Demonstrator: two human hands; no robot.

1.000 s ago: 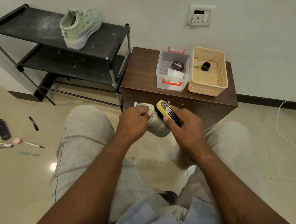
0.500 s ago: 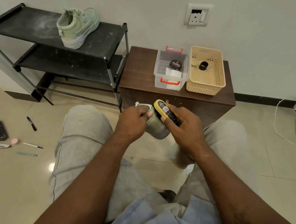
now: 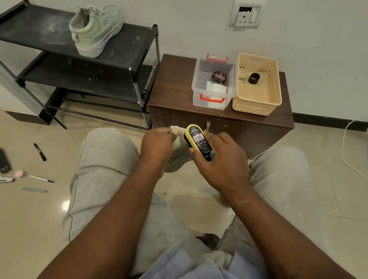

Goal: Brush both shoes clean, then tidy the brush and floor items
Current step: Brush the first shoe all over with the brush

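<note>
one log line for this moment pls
left hand: grips shoe | right hand: holds brush against shoe | other shoe: on rack top shelf | remote, marker: on floor

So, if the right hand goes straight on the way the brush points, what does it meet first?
Probably the front of the brown cabinet, below its top edge. The right hand aims the brush that way; the shoe in the left hand lies beside it, not ahead. Depth is unclear.
</note>
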